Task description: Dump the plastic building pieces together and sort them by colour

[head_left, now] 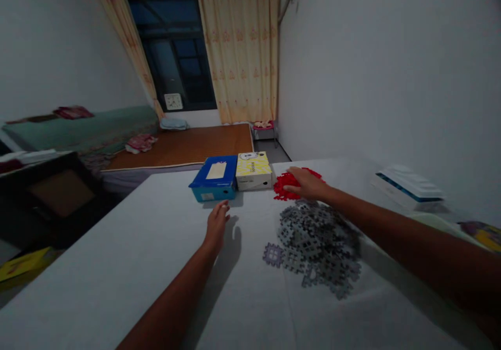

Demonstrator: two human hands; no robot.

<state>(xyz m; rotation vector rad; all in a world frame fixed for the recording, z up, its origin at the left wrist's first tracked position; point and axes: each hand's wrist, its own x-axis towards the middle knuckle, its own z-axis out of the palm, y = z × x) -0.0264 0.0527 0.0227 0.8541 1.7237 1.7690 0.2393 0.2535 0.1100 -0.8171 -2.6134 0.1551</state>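
My right hand (307,184) rests on a heap of red interlocking plastic pieces (285,184), its thumb and fingers spread apart over them. Whether a piece sits under the palm is hidden. Nearer to me lies a large pile of grey interlocking plastic pieces (313,235), below my right forearm. A single purplish-grey piece (273,255) lies at the pile's left edge. Over the white tabletop, in front of the blue box (213,180), hovers my left hand (218,224); its fingers are slightly curled and apart, with nothing in them.
Beside the blue box stands a yellow-and-white box (253,171). A white box with a blue stripe (409,187) lies at the table's right, near the wall. A pale green tray edge (438,222) shows behind my right forearm. Beyond the table is a low bed (195,143).
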